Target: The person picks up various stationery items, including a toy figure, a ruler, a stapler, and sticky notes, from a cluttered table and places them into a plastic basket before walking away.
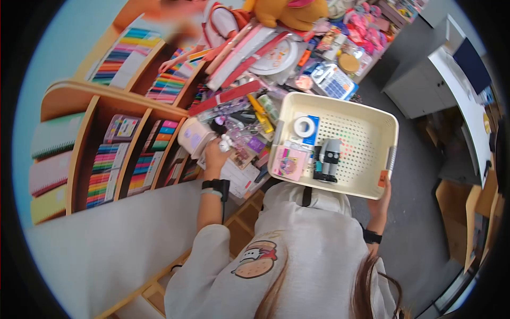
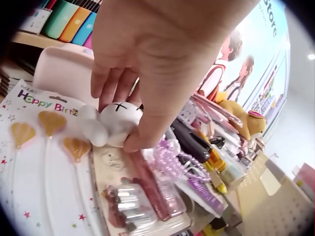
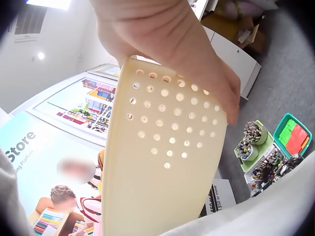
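My left hand (image 1: 214, 155) pinches a small white rounded toy (image 2: 118, 122) with a black X for an eye, thumb on one side and fingers on the other. It is held over a heap of packaged goods, close above a birthday pick card (image 2: 42, 162) and a beige blister pack (image 2: 114, 196). My right hand (image 1: 380, 198) grips the side rim of a cream perforated basket (image 1: 366, 122), thumb and fingers around the edge. Inside the basket lie a white ring-shaped roll (image 1: 304, 127), a blue pack (image 1: 313, 127), a pink package (image 1: 288, 162) and a grey-and-black figure (image 1: 330, 158).
A pink container (image 1: 195, 135) stands beside my left hand. Wooden shelves (image 1: 87, 154) of pens and notebooks rise at the left. A brown plush toy (image 1: 289, 11) sits at the heap's back. Grey floor (image 1: 409, 212) and a white desk (image 1: 462, 90) are at right.
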The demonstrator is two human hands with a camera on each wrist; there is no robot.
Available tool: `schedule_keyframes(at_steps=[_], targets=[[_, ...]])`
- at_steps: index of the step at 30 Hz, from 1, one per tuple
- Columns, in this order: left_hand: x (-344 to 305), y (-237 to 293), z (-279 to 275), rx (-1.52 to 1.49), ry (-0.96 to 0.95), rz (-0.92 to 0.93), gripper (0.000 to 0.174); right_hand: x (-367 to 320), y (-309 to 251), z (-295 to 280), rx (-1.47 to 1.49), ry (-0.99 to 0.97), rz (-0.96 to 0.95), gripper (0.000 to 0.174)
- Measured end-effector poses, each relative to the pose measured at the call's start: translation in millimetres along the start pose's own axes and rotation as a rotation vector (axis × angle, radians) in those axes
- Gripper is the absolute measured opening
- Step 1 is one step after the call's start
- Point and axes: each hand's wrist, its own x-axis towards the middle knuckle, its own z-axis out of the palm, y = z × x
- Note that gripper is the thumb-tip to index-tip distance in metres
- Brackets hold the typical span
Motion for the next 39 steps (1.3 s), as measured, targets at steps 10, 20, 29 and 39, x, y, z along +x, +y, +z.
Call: schedule_keyframes(at_steps=[10,20,29,39], targets=[[33.5,196.4,-57.6,-0.515,-0.193,0.324,0.038,-6.9,-4.2,10.0,-0.045,0.023,0.026,0.048],[60.9,323.5,79.5,0.106,-0.612,0.974,0.035,-8.9,-4.3,16.3,-0.046,0.122,0.021,0.045],[61.9,302.2,111.9,0.159,-0.627,0.810,0.031,-6.7,-3.7,14.2,0.023,-0.032,0.021,0.043],[118.1,98.2,-49.5,-0.387,-0.769,0.091,0.021,-11.0,-8.9,22.6,-0.047,0.042,0.024,0.044]])
